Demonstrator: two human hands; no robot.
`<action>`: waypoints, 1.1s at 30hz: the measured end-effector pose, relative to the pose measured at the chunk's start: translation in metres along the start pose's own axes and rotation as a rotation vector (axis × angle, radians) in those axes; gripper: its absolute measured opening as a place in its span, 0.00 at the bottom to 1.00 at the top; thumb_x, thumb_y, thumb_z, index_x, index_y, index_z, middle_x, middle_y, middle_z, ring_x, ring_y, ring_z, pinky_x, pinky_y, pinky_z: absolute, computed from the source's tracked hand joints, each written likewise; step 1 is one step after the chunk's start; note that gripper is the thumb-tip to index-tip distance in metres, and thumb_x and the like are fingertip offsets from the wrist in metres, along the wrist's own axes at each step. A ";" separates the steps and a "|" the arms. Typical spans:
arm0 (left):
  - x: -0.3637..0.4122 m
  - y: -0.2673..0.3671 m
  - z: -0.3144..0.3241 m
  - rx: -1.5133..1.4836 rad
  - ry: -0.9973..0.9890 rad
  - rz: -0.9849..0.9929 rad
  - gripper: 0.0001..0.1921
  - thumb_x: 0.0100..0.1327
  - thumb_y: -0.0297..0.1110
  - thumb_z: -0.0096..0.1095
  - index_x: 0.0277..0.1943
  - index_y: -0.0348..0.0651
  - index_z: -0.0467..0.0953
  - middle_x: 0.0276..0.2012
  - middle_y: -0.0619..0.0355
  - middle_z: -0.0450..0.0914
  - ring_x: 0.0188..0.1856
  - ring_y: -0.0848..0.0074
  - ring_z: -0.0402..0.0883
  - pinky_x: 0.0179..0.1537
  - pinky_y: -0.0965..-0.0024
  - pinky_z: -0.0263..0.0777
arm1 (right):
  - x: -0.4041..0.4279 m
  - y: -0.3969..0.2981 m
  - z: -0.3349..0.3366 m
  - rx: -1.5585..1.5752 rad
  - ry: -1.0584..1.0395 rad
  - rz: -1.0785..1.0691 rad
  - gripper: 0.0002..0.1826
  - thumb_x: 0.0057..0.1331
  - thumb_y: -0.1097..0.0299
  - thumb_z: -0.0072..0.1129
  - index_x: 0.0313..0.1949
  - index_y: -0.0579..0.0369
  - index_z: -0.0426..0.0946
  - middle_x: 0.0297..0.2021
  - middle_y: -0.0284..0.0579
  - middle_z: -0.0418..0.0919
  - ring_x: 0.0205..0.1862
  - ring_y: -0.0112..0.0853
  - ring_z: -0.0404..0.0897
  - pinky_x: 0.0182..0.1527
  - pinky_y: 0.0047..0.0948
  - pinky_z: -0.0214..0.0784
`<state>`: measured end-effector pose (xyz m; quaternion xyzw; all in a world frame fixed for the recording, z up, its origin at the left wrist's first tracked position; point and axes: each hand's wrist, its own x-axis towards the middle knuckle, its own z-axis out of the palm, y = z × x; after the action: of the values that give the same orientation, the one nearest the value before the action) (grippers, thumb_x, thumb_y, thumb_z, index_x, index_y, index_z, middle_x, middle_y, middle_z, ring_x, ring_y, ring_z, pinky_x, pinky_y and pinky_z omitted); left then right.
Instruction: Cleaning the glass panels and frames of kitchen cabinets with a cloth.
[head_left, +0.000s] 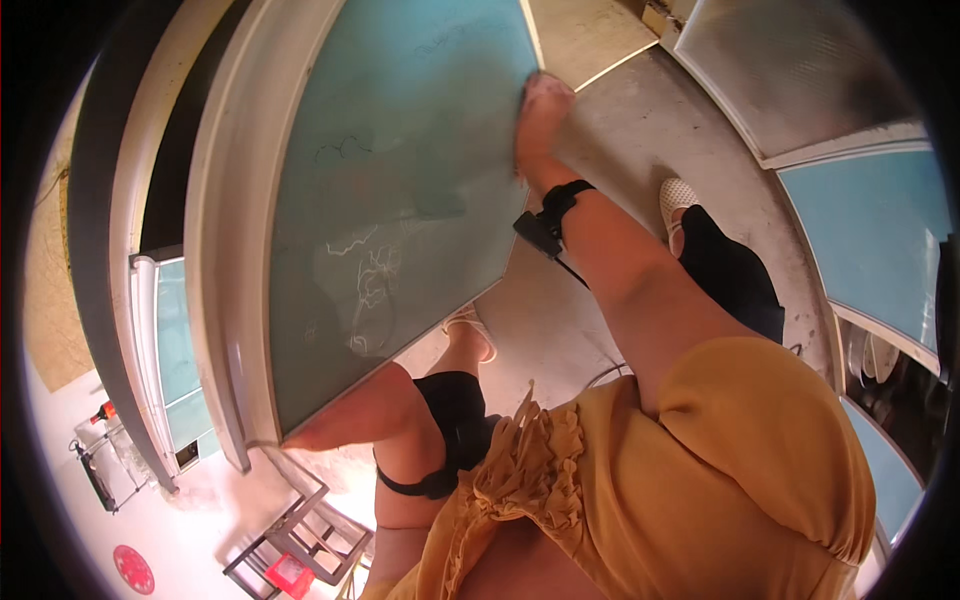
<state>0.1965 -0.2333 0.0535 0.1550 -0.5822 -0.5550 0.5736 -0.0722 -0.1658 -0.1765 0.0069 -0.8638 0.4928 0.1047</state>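
Note:
A large blue-green panel (390, 195) with a pale frame along its left side lies tilted across the view, bearing scribbled and pale squiggly marks. My right hand (541, 120) holds its upper right edge, its fingertips partly hidden. My left hand (322, 429) is at the lower edge near the bottom corner, with its fingers mostly hidden by the panel. Black straps circle both forearms; a small dark device (537, 234) with a cable sits by the right wrist. Below the panel show my feet in light woven shoes (677, 196).
Blue cabinet fronts (874, 225) and a dark shelf holding dishes stand at the right. At the left are more framed panels (178, 322) and a wire rack (112, 461). Wooden stool frames (300, 525) with a red object (289, 575) stand at the bottom left.

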 end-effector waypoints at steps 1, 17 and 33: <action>-0.001 -0.001 0.002 -0.329 -0.077 -0.114 0.29 0.74 0.54 0.36 0.59 0.36 0.68 0.56 0.52 0.72 0.55 0.67 0.74 0.55 0.63 0.70 | 0.001 0.018 0.007 -0.004 -0.002 0.007 0.01 0.52 0.78 0.52 0.27 0.59 0.70 0.30 0.50 0.72 0.37 0.40 0.74 0.37 0.37 0.65; -0.021 -0.012 -0.007 0.935 0.001 0.458 0.18 0.75 0.38 0.43 0.56 0.30 0.64 0.52 0.45 0.73 0.52 0.64 0.75 0.53 0.61 0.70 | -0.106 0.064 0.041 0.816 0.158 0.773 0.13 0.74 0.64 0.35 0.32 0.52 0.67 0.30 0.40 0.71 0.33 0.33 0.71 0.39 0.35 0.67; -0.004 -0.005 -0.015 -0.096 -0.249 -0.188 0.27 0.76 0.48 0.28 0.60 0.33 0.67 0.59 0.50 0.70 0.59 0.67 0.72 0.60 0.62 0.67 | -0.147 -0.236 -0.160 1.258 -0.355 0.609 0.21 0.75 0.52 0.36 0.57 0.54 0.64 0.54 0.46 0.69 0.55 0.35 0.69 0.57 0.35 0.64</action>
<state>0.2076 -0.2390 0.0436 0.1113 -0.6048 -0.6482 0.4491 0.1262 -0.1644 0.0753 -0.0953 -0.3838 0.8957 -0.2033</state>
